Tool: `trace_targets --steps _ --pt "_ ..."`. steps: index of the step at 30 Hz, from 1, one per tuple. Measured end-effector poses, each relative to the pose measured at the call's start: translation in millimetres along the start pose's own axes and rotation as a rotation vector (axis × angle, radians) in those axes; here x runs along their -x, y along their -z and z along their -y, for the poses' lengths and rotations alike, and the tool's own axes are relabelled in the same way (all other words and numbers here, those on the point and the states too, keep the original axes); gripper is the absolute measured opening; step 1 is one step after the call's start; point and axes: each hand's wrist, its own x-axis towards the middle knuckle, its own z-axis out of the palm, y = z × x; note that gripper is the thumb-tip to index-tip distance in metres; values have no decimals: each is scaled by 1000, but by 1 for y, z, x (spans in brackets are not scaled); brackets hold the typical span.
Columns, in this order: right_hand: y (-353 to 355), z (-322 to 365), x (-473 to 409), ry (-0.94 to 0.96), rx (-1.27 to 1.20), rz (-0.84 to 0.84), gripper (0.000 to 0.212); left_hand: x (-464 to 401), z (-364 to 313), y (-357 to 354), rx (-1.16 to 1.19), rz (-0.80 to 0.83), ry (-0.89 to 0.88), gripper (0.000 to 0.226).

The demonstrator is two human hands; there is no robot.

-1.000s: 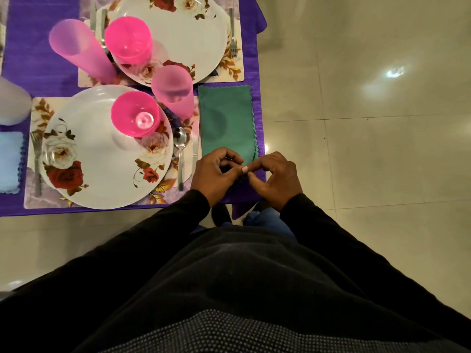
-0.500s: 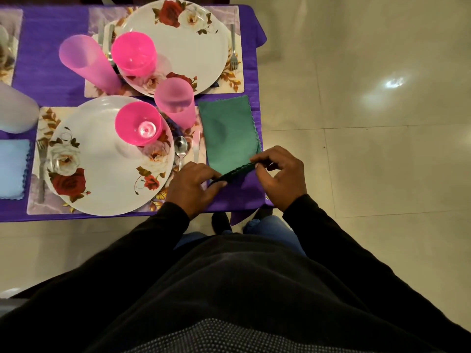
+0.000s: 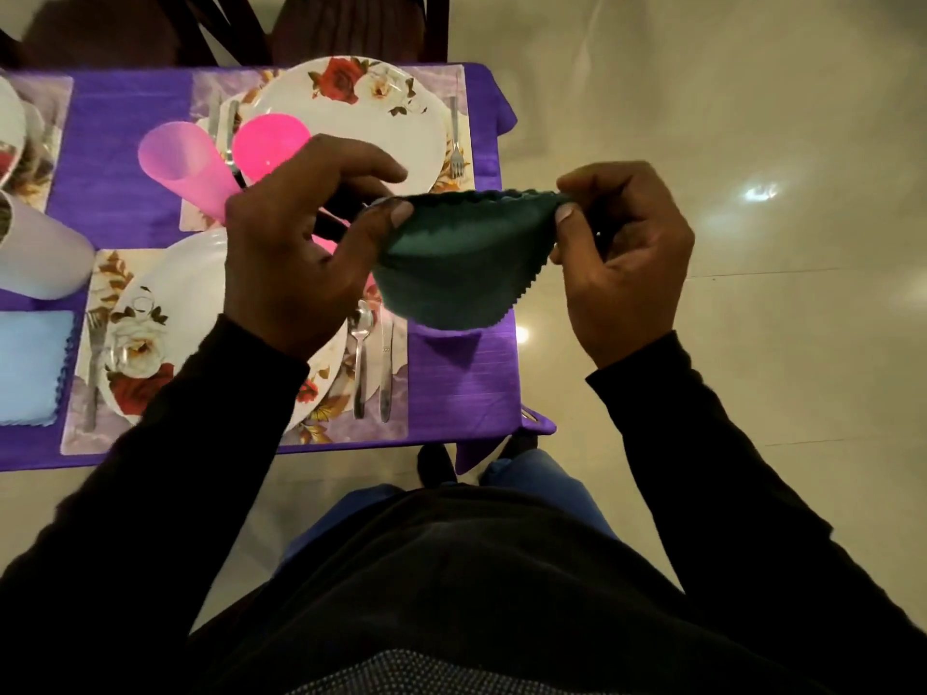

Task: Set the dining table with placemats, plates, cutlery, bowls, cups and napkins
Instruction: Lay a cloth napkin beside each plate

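Observation:
A green napkin (image 3: 459, 263) with a zigzag edge hangs in the air above the table's right end. My left hand (image 3: 301, 248) pinches its left corner between thumb and fingers, and my right hand (image 3: 622, 258) pinches its right corner. Below them lies a floral placemat (image 3: 351, 418) with a white rose plate (image 3: 145, 338), a spoon (image 3: 360, 353) and a knife (image 3: 385, 368). A second rose plate (image 3: 361, 117) sits farther back with a fork (image 3: 455, 143) to its right and a pink bowl (image 3: 266, 143) on its left rim. My left hand hides the near plate's bowl.
A purple cloth (image 3: 466, 388) covers the table. A tall pink cup (image 3: 185, 168) stands at the far setting, a white cup (image 3: 35, 258) at the left, and a blue napkin (image 3: 30, 366) lies at the left edge. Dark chairs (image 3: 301, 27) stand behind; pale floor tiles (image 3: 752, 117) lie to the right.
The green napkin lay flat on the cloth; both hands took its near edge by the corners and lifted it off the table into the air.

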Motion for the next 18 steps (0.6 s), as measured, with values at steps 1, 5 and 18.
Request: trace_targets --steps 1,5,18 --pt "2 5 -5 25 3 -6 18 -7 -1 5 -16 42 -32 14" --pt "10 20 -18 93 27 2 21 -22 1 22 -107 206 -147 12" --pt "6 20 -16 91 41 62 19 -18 18 24 -54 261 -49 16"
